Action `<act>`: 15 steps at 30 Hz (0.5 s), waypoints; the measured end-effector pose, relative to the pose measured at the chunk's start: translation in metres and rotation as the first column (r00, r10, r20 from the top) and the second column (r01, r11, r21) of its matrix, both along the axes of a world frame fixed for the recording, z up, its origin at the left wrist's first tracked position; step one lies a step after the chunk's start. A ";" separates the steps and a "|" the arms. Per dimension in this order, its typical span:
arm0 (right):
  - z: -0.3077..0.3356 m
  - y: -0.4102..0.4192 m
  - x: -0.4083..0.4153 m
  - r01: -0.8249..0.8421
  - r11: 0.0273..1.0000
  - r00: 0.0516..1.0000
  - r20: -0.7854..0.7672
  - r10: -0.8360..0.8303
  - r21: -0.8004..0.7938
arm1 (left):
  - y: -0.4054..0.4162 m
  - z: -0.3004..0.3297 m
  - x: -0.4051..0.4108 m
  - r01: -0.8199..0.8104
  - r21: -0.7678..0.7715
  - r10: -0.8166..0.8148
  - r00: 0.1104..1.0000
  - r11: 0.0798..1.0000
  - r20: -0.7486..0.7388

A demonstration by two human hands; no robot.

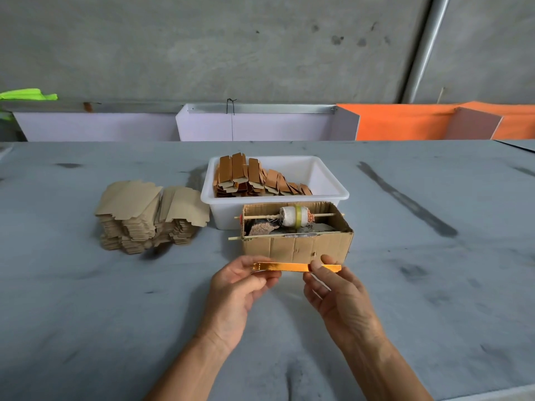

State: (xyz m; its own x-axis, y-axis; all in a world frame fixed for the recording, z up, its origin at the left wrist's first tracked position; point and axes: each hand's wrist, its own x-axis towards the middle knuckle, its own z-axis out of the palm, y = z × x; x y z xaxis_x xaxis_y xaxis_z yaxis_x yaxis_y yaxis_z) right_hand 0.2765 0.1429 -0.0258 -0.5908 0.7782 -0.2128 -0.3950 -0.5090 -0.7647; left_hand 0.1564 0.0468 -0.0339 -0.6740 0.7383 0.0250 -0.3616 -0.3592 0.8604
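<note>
Gold strip (292,267): held level at lower centre, just before the cardboard box (298,248) | fingers: one end is pinched by the left hand (237,287), the other by the right hand (335,290) | risk: the glossy strip may be creased, or dropped onto the worktop (86,299), if pinched unevenly.

Two bare arms show in the lower part of the view, the left forearm (197,363) at about 7 o'clock and the right forearm (385,369) at about 5 o'clock, each uncovered from the picture's edge to the wrist, with skin only and no cloth on it. The left hand (237,287) shows its thumb side, with faint creases across the wrist. The right hand (338,296) shows its back, where raised tendons and veins run from the wrist toward the knuckles.
</note>
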 end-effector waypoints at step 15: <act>-0.015 0.008 0.011 -0.067 0.902 0.997 0.066 0.043 0.427 | -0.009 0.006 -0.004 -0.109 -0.132 0.043 0.904 0.985 -0.425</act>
